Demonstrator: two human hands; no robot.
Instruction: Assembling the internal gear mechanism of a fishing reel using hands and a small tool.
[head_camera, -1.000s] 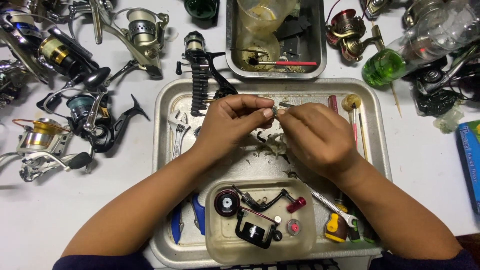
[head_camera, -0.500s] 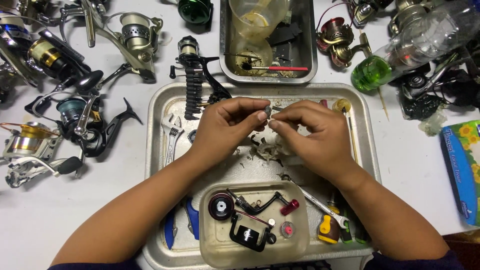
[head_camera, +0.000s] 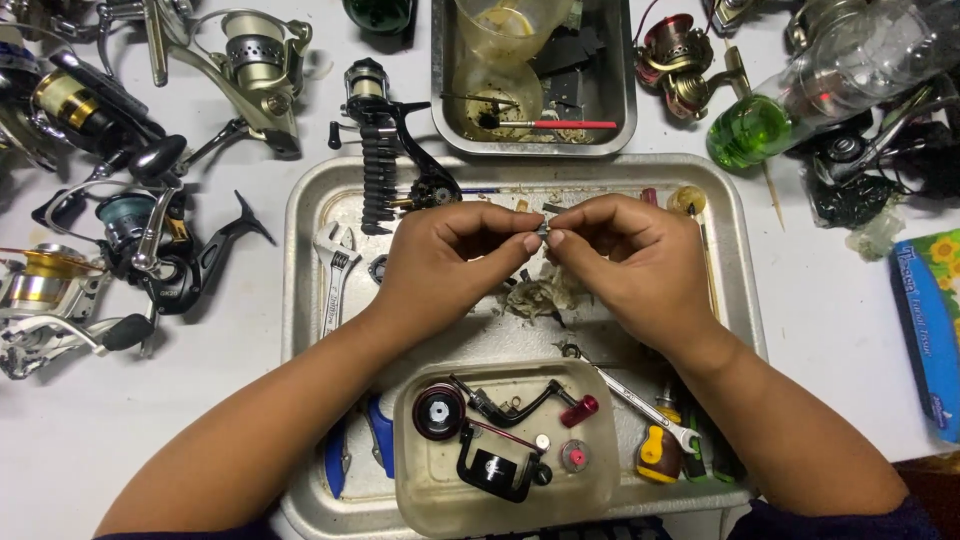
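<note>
My left hand and my right hand meet fingertip to fingertip over a metal tray. Between them they pinch a tiny dark metal part, mostly hidden by the fingers. Below the hands lies a small pile of greasy reel pieces. A clear plastic tub at the tray's near edge holds a black reel handle, a dark round spool and small red parts. An adjustable wrench lies at the tray's left side.
Several fishing reels crowd the white table on the left. A smaller metal tray with plastic cups and a red-handled tool sits behind. A bottle with green liquid and more reels lie at right, a blue packet at far right.
Both hands have stayed together over the tray, the fingertips closing tighter on the small part. The view has shifted slightly.
</note>
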